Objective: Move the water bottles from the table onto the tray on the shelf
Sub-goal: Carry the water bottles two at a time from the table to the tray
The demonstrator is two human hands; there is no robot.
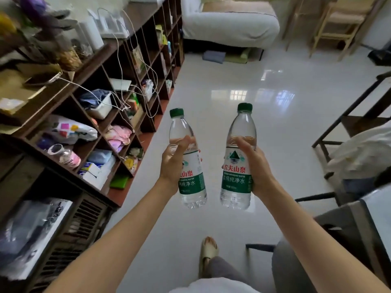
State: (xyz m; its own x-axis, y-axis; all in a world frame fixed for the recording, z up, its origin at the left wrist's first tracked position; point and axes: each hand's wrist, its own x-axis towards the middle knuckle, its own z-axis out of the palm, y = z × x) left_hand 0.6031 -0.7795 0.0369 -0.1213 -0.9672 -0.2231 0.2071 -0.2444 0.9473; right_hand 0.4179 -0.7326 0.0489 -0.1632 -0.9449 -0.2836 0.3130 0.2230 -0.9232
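Two clear water bottles with green caps and green-and-white labels are held upright in mid-air over the floor. My left hand point(172, 160) grips the left bottle point(191, 180) around its middle. My right hand point(257, 166) grips the right bottle point(237, 172) from its right side. The dark wooden shelf point(95, 58) runs along the left, its cubbies full of bags, cloths and boxes. I cannot make out a tray on it. The table's grey corner point(347, 210) shows at the lower right.
White cables point(146, 81) hang down the shelf front. A dark metal chair frame point(349, 115) with white cloth stands right. A bed point(230, 24) and a wooden stool point(338, 24) are at the far end. My sandalled foot point(208, 249) is on the glossy white floor.
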